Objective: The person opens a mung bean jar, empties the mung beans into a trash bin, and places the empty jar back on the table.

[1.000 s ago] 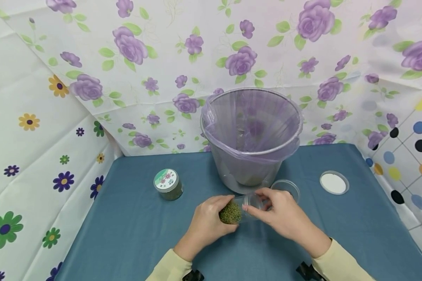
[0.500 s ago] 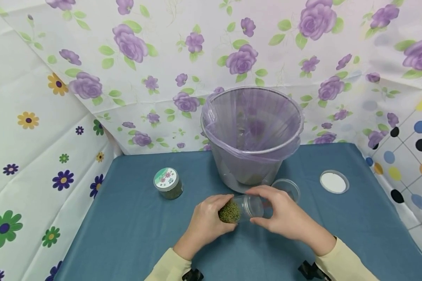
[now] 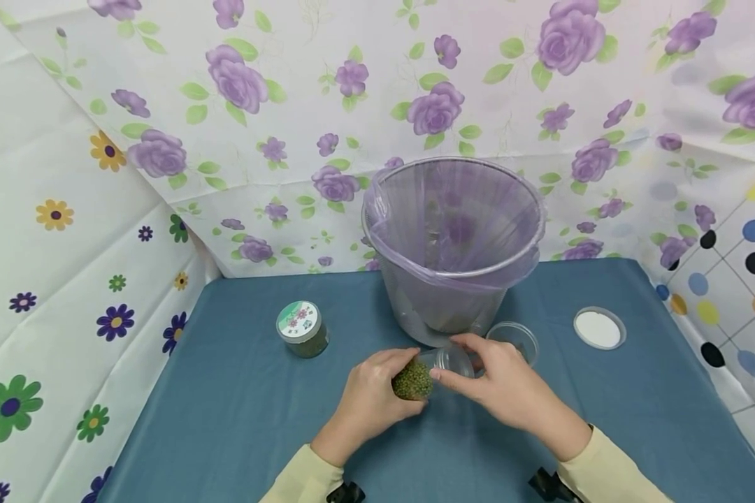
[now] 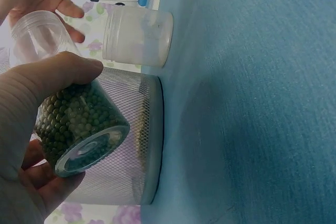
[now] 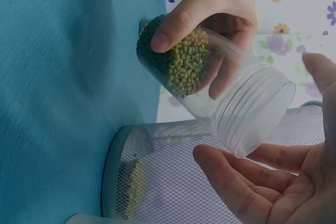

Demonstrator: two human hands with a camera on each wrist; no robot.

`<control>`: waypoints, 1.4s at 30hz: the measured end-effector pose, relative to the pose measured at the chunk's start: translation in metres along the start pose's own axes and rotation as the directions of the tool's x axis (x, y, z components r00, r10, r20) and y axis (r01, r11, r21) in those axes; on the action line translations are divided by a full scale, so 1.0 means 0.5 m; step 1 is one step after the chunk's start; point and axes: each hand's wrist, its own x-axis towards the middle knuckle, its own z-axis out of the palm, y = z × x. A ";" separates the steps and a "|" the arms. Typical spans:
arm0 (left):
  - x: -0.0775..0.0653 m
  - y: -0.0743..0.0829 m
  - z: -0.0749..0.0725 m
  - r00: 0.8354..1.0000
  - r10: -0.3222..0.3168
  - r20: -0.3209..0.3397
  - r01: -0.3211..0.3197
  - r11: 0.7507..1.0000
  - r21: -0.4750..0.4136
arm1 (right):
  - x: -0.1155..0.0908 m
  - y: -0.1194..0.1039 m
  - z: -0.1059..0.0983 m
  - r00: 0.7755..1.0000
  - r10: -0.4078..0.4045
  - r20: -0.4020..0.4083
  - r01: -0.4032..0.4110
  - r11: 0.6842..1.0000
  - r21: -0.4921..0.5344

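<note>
- The left hand (image 3: pixel 374 391) has its fingers curled round a clear jar (image 5: pixel 220 90) of green beans (image 5: pixel 186 66), tilted above the table (image 3: pixel 239 412).
- The right hand (image 3: pixel 506 384) spreads loose fingers about the jar's mouth; contact is unclear.
- A lined mesh bin (image 3: pixel 443 307) stands just behind.

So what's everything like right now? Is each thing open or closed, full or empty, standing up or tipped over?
Held jar: tilted, partly filled with green beans, mouth looks uncovered
Labelled jar: upright, closed
Bin: upright, lined
Purple bag: folded over the bin's rim
Clear jar: upright, open, looks empty
Loose lid: lying flat
Left hand: gripping the held jar
Right hand: fingers spread near that jar's mouth
</note>
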 end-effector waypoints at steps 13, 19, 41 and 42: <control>-0.001 -0.001 0.002 1.000 0.012 0.002 -0.012 1.000 0.011 | -0.002 0.009 -0.001 0.987 -0.162 0.015 0.162 0.986 -0.029; 0.000 -0.003 0.004 1.000 0.001 0.014 -0.001 1.000 0.011 | -0.006 0.013 -0.010 0.957 -0.289 0.029 0.290 0.953 -0.089; 0.002 -0.010 0.009 1.000 -0.004 0.011 0.004 1.000 0.004 | 0.003 -0.004 -0.016 0.996 -0.080 -0.042 0.077 0.995 -0.071; 0.002 -0.010 0.009 1.000 -0.003 0.012 0.003 1.000 0.005 | 0.004 -0.004 -0.016 0.998 -0.054 -0.031 0.052 0.997 -0.063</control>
